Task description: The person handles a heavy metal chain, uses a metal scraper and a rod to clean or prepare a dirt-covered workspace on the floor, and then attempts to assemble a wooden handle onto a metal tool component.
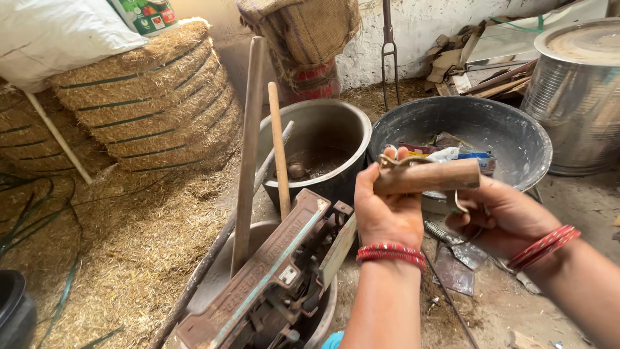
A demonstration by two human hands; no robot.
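A person's two hands hold a short wooden handle [431, 175] level at chest height, above a dark basin [516, 139] of scraps. The left hand [386, 210] wraps its near end in a closed grip, with a bent metal clip [387, 160] pinched under the thumb. The right hand [500, 216] cups the far end from below, fingers curled shut around it and a wire loop [460, 201] hanging there. A rusty metal frame [271, 278] stands in a pan to the left, beside upright poles [248, 148] and straw rolls [148, 97]. Steadying the handle with one hand while the other works the wire looks the safest way; the loose metal ends could scratch fingers.
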